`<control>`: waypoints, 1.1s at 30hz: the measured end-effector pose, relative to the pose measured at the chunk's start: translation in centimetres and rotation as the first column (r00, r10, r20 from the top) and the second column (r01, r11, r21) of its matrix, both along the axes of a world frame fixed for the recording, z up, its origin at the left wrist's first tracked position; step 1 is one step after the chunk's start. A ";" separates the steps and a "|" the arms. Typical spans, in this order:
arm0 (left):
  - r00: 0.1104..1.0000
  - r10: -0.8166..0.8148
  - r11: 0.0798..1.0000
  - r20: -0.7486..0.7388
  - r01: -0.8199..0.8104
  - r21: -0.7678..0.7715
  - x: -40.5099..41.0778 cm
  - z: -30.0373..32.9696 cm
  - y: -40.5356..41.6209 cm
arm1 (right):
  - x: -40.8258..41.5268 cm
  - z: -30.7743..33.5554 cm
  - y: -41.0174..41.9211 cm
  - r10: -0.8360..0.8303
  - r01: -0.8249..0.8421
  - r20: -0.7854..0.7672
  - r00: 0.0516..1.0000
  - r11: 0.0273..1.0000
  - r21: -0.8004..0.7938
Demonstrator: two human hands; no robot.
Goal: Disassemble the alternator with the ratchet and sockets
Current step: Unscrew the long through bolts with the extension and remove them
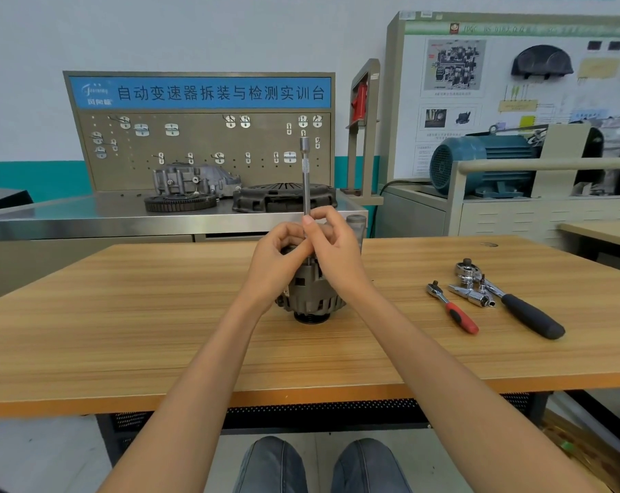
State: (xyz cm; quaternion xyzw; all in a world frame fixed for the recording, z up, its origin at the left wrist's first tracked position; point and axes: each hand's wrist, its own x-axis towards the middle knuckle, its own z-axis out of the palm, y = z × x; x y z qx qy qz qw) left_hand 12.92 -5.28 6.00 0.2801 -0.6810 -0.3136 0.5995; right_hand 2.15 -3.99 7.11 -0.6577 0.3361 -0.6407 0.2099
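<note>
Wooden tabletop [159, 332] fills lower frame. At centre, alternator [310, 297] stands pulley-down. My left hand [278, 259] and right hand [337, 247] both pinch extension bar [306, 183] rising upright from it. Right: red-handled ratchet [452, 307], black-handled ratchet [515, 300]. Behind: steel bench [88, 215], pegboard [201, 151].

Bare forearms with no sleeves showing; grey-blue denim jeans [322, 467] cover both knees.
</note>
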 end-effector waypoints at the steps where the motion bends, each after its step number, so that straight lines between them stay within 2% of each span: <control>1: 1.000 -0.004 1.000 -0.004 0.004 0.003 0.0 0.0 0.0 | 0.0 0.0 0.0 -0.004 0.004 -0.008 1.000 1.000 -0.003; 7: 0.999 -0.034 0.999 0.002 0.034 0.001 0.1 0.0 0.0 | -0.2 0.1 0.0 -0.009 0.009 -0.030 1.000 1.000 0.015; 15: 1.000 -0.010 1.000 0.012 0.010 -0.014 -0.1 -0.1 0.0 | -0.2 -0.1 0.2 0.042 -0.043 0.036 0.998 0.998 0.035; 24: 0.999 -0.025 0.999 0.027 0.026 -0.022 0.0 0.0 0.1 | -0.4 0.0 -0.1 -0.004 0.004 -0.037 0.999 1.000 0.006; 33: 0.999 0.017 1.000 0.033 -0.017 -0.016 -0.1 -0.1 -0.2 | -0.2 0.1 0.1 0.024 -0.024 0.001 1.000 0.999 0.025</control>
